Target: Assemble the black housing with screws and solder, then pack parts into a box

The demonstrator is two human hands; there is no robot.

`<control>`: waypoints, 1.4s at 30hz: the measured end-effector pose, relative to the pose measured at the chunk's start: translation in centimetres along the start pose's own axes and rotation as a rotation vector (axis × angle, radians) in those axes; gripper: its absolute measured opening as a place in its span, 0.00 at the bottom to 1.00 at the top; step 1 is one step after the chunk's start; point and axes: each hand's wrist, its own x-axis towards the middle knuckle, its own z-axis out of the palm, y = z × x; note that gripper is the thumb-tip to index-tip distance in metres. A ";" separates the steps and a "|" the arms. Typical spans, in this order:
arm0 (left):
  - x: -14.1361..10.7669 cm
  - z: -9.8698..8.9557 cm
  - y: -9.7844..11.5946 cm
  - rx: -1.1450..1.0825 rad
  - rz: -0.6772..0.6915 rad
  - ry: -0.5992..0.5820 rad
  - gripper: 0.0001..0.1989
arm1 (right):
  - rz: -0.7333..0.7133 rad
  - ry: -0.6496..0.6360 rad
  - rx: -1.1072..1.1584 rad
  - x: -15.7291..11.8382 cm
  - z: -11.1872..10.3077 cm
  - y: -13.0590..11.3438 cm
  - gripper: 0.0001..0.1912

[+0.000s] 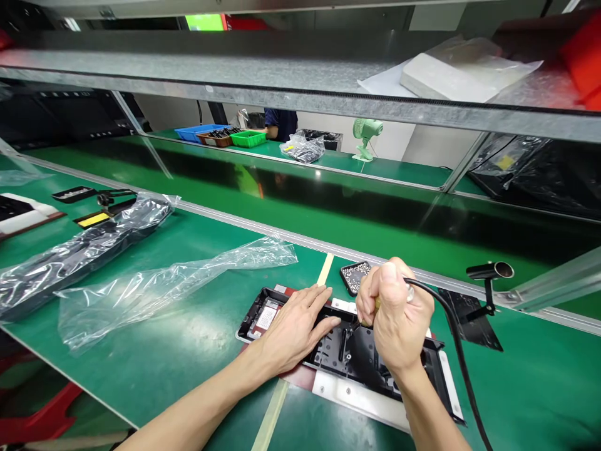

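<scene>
A long black plastic housing [342, 351] with raised edges lies open side up on a white and dark red fixture [361, 398]. My left hand [300, 322] rests flat across its left half, fingers stretched out. My right hand [394, 313] is closed in a fist over the housing's middle, around a corded electric screwdriver. Its black cable [451, 319] leaves the top of the fist, and a bit of yellow shows between the fingers. The tool's tip is mostly hidden. Behind the right hand sits a small black tray of screws [354, 275].
Clear plastic film [178, 288] and a bagged dark part [89, 257] lie to the left. A metal tube holder [488, 275] stands on the right. A metal shelf [300, 97] spans above. Across the bench are a green fan [365, 134], bins [248, 138] and a person [282, 124].
</scene>
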 end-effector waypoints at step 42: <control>7.8 -3.3 11.1 -1.195 0.045 0.449 0.35 | -0.259 -0.141 -0.568 1.6 -1.1 -1.2 0.18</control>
